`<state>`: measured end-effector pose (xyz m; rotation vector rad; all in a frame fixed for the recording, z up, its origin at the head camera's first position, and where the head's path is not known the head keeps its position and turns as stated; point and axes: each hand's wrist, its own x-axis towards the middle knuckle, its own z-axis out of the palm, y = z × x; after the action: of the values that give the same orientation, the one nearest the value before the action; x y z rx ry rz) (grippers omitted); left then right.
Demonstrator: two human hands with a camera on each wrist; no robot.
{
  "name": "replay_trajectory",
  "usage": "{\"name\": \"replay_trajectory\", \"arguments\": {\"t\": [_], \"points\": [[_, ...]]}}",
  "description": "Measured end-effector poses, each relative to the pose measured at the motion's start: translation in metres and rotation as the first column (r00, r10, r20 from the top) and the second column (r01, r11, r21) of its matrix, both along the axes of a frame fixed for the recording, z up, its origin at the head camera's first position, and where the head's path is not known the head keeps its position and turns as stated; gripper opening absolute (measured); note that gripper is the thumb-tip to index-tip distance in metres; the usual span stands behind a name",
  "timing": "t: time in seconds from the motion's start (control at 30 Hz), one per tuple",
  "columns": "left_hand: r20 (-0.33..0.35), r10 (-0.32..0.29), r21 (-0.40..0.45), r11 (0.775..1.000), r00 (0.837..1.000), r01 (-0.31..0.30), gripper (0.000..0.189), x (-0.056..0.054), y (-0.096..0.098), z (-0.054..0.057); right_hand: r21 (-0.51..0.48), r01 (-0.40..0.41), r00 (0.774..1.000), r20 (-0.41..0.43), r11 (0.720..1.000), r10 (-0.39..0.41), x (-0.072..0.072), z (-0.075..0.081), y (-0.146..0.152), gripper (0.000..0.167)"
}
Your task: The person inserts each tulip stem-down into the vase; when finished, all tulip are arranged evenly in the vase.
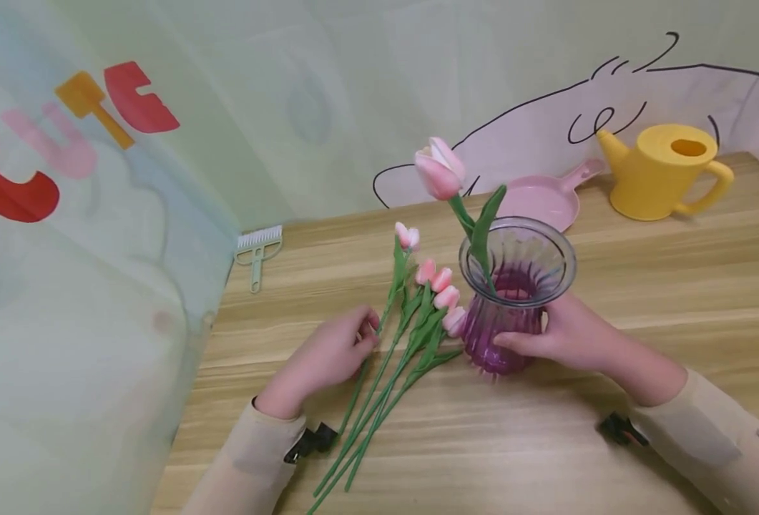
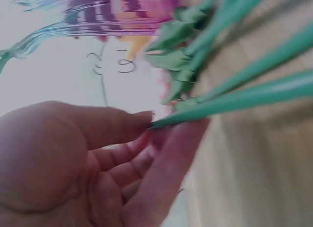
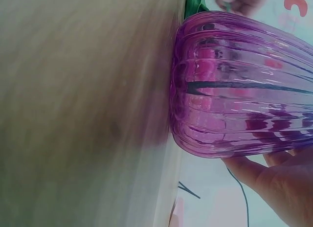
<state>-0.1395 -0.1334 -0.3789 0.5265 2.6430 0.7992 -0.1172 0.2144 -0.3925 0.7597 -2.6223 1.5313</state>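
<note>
My left hand [image 1: 327, 354] pinches the green stem [image 2: 244, 96] of an artificial pink tulip [image 1: 407, 236] between thumb and index finger, at the left of the bunch. Beside it, several more pink tulips [image 1: 446, 297] lie on the table, stems pointing towards me. My right hand [image 1: 575, 335] grips the purple ribbed glass vase [image 1: 482, 332] from the right side, thumb across its front. The vase stands upright on the table. One tulip [image 1: 440, 169] is inside it, its head and leaf above the rim; in the right wrist view its stem shows dark through the glass [image 3: 230, 119].
Behind the vase lies a pink toy pan [image 1: 540, 200]. A yellow watering can [image 1: 659, 175] stands at the back right. On the far left of the wooden table [image 1: 662, 286] is a small green brush [image 1: 257, 254]. Printed curtains hang along the back and left.
</note>
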Motion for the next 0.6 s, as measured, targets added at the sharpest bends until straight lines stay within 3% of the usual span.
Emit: {"name": "replay_trajectory", "arguments": {"t": [0.07, 0.13, 0.23, 0.3, 0.43, 0.6], "points": [[0.006, 0.038, 0.106, 0.994, 0.999, -0.039, 0.014, 0.002, 0.0, 0.008, 0.001, -0.004, 1.0, 0.008, 1.0, 0.004, 0.0, 0.0, 0.0, 0.069], [0.001, 0.075, 0.238, 0.969, 0.997, -0.073, 0.017, 0.006, 0.001, 0.02, -0.008, -0.015, 1.0, 0.021, 1.0, 0.015, -0.001, 0.001, 0.0, 0.069], [-0.053, 0.127, 0.429, 0.898, 0.99, -0.092, 0.017, 0.013, 0.004, 0.042, -0.025, -0.027, 0.999, 0.031, 0.999, 0.027, -0.002, 0.003, -0.001, 0.07], [-0.113, 0.148, 0.54, 0.839, 0.983, -0.064, 0.017, 0.018, 0.008, 0.055, -0.039, -0.028, 0.999, 0.027, 0.999, 0.029, -0.003, 0.003, -0.001, 0.07], [-0.249, 0.164, 0.725, 0.685, 0.955, 0.072, 0.016, 0.028, 0.022, 0.075, -0.038, -0.02, 1.0, 0.021, 0.999, 0.021, -0.001, 0.003, 0.0, 0.068], [-0.417, 0.182, 0.842, 0.445, 0.891, 0.303, 0.016, 0.04, 0.039, 0.102, -0.031, -0.017, 0.999, 0.038, 0.999, 0.018, -0.002, 0.002, 0.001, 0.069]]}}
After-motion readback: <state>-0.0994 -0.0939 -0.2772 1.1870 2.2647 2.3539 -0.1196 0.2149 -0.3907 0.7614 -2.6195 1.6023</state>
